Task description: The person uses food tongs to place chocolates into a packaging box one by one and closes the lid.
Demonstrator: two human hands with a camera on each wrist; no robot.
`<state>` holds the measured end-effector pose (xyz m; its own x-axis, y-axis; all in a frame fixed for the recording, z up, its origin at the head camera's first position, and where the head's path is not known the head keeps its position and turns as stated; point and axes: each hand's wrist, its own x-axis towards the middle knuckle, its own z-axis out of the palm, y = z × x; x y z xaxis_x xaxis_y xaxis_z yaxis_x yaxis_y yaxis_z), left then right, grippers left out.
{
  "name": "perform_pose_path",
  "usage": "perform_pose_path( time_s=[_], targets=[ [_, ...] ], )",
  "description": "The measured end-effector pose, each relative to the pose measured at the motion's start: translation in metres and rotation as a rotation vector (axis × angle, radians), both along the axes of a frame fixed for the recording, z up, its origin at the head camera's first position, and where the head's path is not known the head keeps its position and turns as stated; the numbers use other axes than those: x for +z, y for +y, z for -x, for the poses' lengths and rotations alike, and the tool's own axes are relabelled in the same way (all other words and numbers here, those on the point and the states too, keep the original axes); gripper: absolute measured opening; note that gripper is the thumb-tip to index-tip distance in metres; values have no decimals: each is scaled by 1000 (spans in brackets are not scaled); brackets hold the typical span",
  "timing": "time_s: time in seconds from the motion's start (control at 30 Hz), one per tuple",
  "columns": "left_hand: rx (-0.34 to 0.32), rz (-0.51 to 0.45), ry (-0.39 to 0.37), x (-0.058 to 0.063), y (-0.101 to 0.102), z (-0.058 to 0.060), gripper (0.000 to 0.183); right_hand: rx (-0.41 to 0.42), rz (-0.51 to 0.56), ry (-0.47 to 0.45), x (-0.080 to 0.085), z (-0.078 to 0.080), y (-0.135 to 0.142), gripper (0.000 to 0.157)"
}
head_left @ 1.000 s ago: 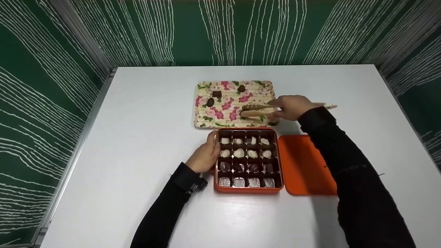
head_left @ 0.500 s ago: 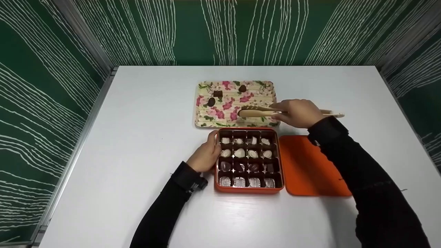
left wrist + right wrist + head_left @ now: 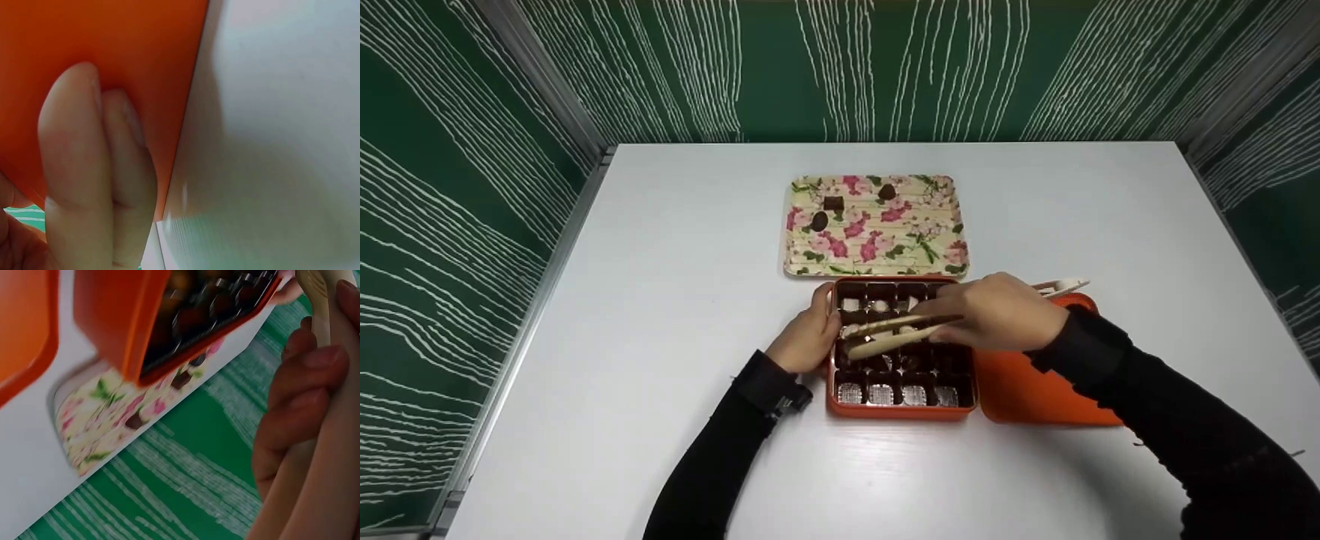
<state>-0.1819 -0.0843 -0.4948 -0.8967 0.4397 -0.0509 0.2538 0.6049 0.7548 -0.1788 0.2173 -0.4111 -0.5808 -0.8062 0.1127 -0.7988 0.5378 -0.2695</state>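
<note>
My left hand (image 3: 804,337) grips the left side of an orange chocolate box (image 3: 904,412), thumb at the rim. In the left wrist view, two fingers (image 3: 79,140) press flat along its orange wall (image 3: 140,39). Wooden tongs (image 3: 889,343) are held in my right hand (image 3: 1003,313), which hangs over the box's right side. Their tips are over the left column, around the second and third rows; I cannot tell whether a chocolate is between them. White and dark chocolates sit in the divided insert, partly hidden by hand and tongs. Silvery lining shows in the front-row cells (image 3: 881,394).
Right beside the box lies its orange lid (image 3: 1050,390), partly under my right wrist. Behind the box is a floral tray (image 3: 885,262) with a square chocolate (image 3: 833,203), an oval one (image 3: 820,221) and a rounded one (image 3: 887,192). Green patterned panels (image 3: 780,75) border the white table.
My right hand has brought the tongs from above the tray toward me and left, over the box, with their tips now angled down-left. The left hand and the box have stayed put.
</note>
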Motion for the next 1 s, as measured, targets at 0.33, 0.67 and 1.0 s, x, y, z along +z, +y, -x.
perform_pose_path(
  time_s=[0.33,0.67,1.0],
  targets=[
    [6,-4,14,2,1,-1,50,98,-7,-20,-9,-24,-10,34],
    [13,8,8,1,1,-1,50,107,-124,17,-1,-29,-25,36],
    [20,17,14,1,2,-2,50,108,-254,66,13,-27,-39,43]
  ],
)
